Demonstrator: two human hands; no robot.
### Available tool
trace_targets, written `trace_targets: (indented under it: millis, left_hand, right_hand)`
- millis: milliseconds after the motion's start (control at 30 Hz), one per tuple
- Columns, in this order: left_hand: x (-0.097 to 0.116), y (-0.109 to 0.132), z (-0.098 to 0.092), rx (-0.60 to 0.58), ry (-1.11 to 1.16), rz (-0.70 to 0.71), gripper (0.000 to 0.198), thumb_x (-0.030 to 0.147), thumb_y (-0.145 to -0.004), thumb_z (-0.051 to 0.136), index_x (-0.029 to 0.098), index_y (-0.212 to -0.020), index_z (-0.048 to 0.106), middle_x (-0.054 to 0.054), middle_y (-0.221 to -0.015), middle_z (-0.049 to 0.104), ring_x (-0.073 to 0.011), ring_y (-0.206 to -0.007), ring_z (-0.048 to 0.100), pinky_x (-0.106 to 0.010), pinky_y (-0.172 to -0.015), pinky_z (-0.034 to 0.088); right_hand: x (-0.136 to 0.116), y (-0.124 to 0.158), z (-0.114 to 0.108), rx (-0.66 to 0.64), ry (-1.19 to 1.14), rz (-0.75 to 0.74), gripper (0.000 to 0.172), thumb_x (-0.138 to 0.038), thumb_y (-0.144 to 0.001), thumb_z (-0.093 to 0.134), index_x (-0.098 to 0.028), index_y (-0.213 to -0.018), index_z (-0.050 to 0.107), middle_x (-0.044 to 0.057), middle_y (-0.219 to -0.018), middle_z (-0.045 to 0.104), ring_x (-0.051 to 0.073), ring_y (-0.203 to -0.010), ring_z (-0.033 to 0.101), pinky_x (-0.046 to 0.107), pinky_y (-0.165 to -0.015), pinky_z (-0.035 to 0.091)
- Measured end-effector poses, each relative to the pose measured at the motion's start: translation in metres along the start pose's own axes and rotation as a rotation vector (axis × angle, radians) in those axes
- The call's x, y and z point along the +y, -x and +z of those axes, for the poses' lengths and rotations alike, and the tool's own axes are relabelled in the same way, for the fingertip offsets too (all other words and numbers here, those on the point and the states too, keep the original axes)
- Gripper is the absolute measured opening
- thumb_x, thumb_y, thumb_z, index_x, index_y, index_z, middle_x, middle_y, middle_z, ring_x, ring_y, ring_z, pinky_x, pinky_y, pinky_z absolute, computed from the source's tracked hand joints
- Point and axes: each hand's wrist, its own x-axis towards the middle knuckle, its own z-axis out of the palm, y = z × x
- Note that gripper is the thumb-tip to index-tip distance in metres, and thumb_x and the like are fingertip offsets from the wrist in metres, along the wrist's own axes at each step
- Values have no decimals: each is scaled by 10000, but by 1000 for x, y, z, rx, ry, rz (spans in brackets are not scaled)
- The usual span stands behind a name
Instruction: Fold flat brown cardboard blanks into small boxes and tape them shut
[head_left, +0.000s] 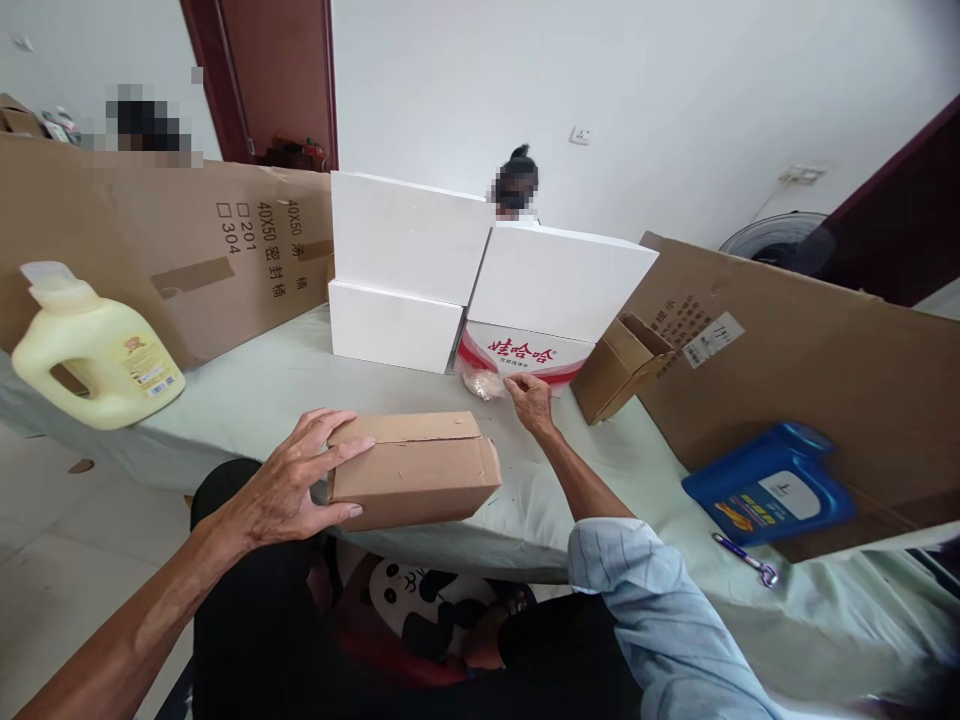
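Note:
My left hand [304,480] grips the left end of a small brown cardboard box [420,490], thumb at the front and fingers over the top. The box lies closed near the table's front edge, a seam running along its top. Farther back, my right hand [531,402] is closed in a pinch at the edge of a small, crumpled clear plastic bag [482,384] with something pale in it; its contents I cannot make out. The bag rests against a white and red carton [525,352].
White boxes [405,235] are stacked at the back. An open brown carton [619,370] stands right of them. Large cardboard sheets [247,270] flank the table. A yellow jug [97,350] is left; a blue bottle [772,485] and a purple-handled tool [742,558] are right.

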Motion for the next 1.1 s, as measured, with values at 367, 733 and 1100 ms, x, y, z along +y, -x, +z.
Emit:
trace_targets:
  millis: [367,733,1100]
  left_hand:
    - [5,-4,-2,-49,4,-14,716,299,-956,793,321,-1616,516,-177,-1670,437,-432,-1493,448,-658,-1158,511]
    - [12,-10,-4,-57,-2,-45,703,218,-945,774,345,-1590,527,-160,-1695,440,-423,-1501,465,-643,-1151,521]
    - [17,-13,-4,-61,2,-80,643,193,-962,745,351,-1555,555,-133,-1702,442,-395,-1509,481,-625,-1177,502]
  right_hand:
    - [76,-32,33,-68,32,24,271,-479,-776,652,-215,-740,696,46,-753,725,235,-732,631,347,-722,501]
    - [108,-46,48,-107,29,35,270,-466,-777,641,-209,-780,723,36,-731,704,226,-711,620,341,-694,503]
    - [125,-49,53,-117,155,-4,309,-503,-854,638,-212,-937,702,26,-799,699,211,-709,599,321,-667,497]
